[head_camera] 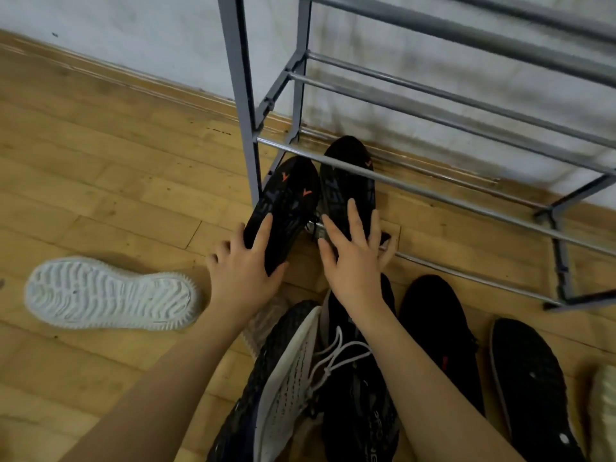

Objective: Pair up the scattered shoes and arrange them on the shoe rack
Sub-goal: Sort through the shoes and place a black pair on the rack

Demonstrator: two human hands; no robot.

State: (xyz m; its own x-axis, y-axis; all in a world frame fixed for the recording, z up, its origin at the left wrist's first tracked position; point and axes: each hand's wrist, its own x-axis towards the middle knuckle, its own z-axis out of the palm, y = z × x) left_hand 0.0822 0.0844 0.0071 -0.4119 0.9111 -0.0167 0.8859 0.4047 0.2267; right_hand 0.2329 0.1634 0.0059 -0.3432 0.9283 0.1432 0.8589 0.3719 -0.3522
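Note:
Two black shoes with orange marks lie sole-up at the bottom left of the grey metal shoe rack (433, 195). My left hand (245, 265) grips the heel of the left black shoe (286, 201), which tilts against the rack's front post. My right hand (353, 251) lies with spread fingers on the heel of the right black shoe (346, 181), whose toe reaches under the lowest front bar. Whether its thumb curls round the heel is hidden.
A white shoe (110, 293) lies sole-up on the wooden floor at the left. Near me lie several more shoes: a white knit one (286, 378), a black laced one (360, 405), and two black ones (436, 328) (530, 388). A wall stands behind the rack.

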